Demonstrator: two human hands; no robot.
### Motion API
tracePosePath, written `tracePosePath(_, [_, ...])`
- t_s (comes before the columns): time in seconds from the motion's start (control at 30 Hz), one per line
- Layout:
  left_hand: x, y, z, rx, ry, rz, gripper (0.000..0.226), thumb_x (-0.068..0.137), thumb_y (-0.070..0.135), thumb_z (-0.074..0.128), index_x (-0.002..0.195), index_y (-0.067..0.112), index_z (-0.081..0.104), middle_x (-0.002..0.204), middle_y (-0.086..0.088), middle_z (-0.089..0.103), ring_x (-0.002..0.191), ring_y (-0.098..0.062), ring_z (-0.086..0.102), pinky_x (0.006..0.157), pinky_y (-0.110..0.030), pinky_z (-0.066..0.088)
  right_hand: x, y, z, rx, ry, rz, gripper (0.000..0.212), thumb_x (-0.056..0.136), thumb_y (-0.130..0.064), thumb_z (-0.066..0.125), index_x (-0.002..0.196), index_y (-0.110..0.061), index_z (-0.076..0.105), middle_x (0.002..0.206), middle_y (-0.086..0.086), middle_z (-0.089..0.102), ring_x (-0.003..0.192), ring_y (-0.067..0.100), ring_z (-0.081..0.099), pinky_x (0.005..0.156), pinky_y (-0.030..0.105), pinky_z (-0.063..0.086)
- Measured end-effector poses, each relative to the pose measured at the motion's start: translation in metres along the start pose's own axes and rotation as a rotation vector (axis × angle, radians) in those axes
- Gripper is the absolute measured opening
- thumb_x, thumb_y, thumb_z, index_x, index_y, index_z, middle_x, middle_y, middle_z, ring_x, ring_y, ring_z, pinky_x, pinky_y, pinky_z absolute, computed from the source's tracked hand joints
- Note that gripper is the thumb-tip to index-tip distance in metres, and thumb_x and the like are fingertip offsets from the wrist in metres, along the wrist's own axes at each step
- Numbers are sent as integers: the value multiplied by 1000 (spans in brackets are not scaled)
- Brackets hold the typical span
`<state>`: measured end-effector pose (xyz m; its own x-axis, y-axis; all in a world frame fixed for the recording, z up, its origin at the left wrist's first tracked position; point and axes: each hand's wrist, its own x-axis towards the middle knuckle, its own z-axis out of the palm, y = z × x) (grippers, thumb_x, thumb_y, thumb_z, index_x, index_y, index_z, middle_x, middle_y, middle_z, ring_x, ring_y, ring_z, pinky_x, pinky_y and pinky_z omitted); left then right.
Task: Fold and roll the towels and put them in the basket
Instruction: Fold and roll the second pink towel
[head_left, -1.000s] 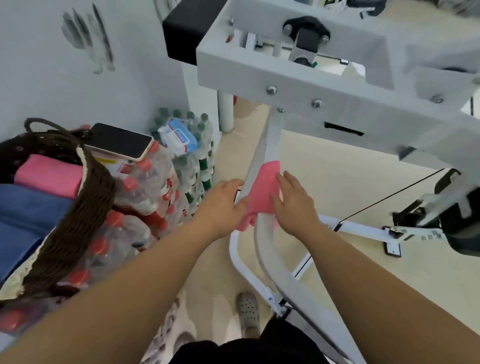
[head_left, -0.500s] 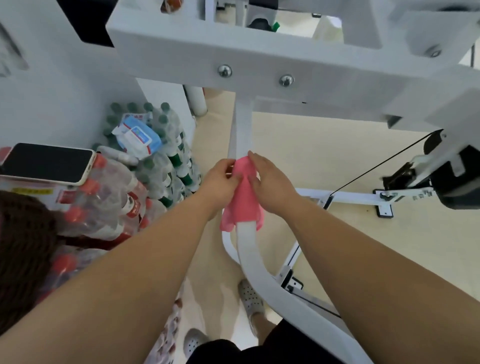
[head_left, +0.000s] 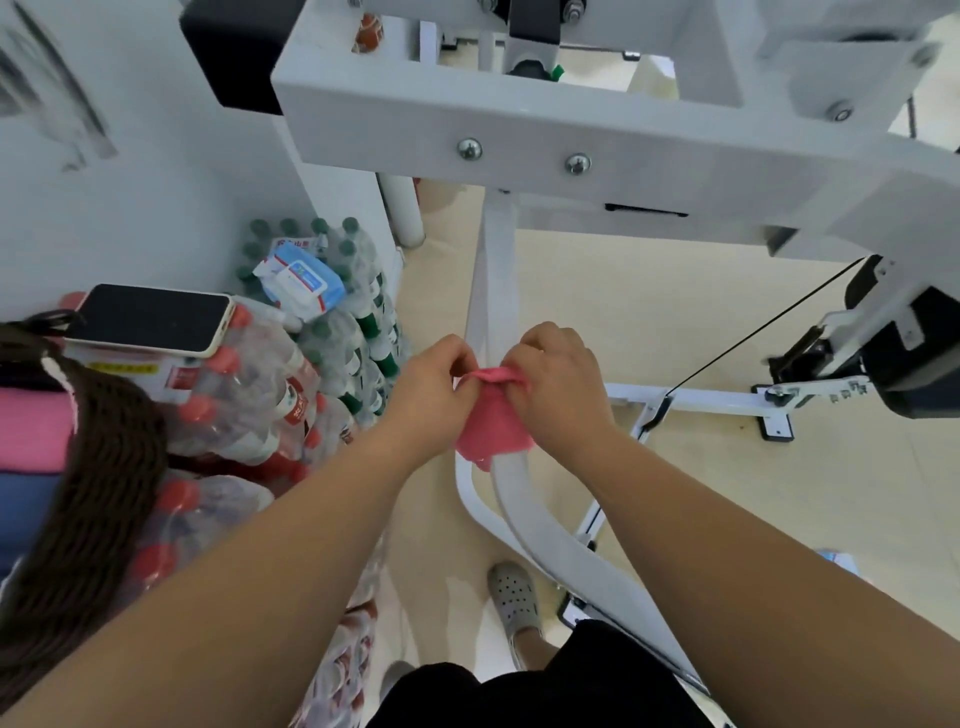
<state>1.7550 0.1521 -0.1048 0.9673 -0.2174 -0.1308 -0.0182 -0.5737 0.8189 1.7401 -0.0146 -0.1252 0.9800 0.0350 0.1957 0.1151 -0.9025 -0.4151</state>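
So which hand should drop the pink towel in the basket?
Left hand, probably. It and the right hand both pinch the pink towel, but the basket sits far left; the right would have to cross.

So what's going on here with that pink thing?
A person is pinching the top edge of a small pink towel with the left hand and right hand. It hangs over a white bar. The brown basket at the left holds a rolled pink towel and a blue towel. This one isn't in yet.
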Motion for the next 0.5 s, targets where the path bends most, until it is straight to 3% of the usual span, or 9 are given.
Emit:
tracePosePath(0.13, [-48, -8, -29, -12, 38, 13, 18, 89, 12, 61, 81, 24, 52, 72, 7, 58, 66, -14, 51, 64, -38, 47, -19, -28, -20, 98, 3, -157, 13, 79, -27, 65, 76, -16, 69, 93, -2, 65, 87, 26, 58, 76, 38, 48])
tracePosePath(0.27, [-107, -14, -62, 1, 74, 25, 19, 86, 10, 65, 86, 28, 57, 68, 4, 57, 57, -4, 49, 56, -22, 44, -44, -71, -38, 123, -97, -247, 11, 75, -28, 63, 74, -17, 64, 77, -3, 62, 76, 23, 55, 68, 38, 47])
tracePosePath(0.33, [-140, -23, -75, 19, 97, 14, 19, 85, 12, 67, 93, 30, 65, 65, 5, 57, 56, -4, 49, 55, -25, 45, -62, -95, -40, 139, -127, -296, 12, 75, -30, 61, 73, -19, 62, 71, -4, 60, 71, 22, 54, 65, 37, 45])
tracePosePath(0.4, [-173, -35, -86, 3, 104, 6, 15, 85, 13, 67, 87, 28, 68, 64, 4, 58, 58, -6, 48, 57, -31, 45, -81, -118, -38, 132, -177, -337, 15, 75, -33, 53, 73, -20, 60, 68, -6, 59, 67, 21, 52, 64, 36, 44])
tracePosePath(0.5, [-218, -48, -99, -12, 150, -22, 17, 84, 9, 68, 79, 26, 68, 66, 3, 60, 60, -5, 49, 58, -26, 41, -106, -150, -29, 103, -257, -420, 14, 75, -33, 52, 73, -21, 60, 67, -8, 58, 65, 17, 50, 64, 35, 44])
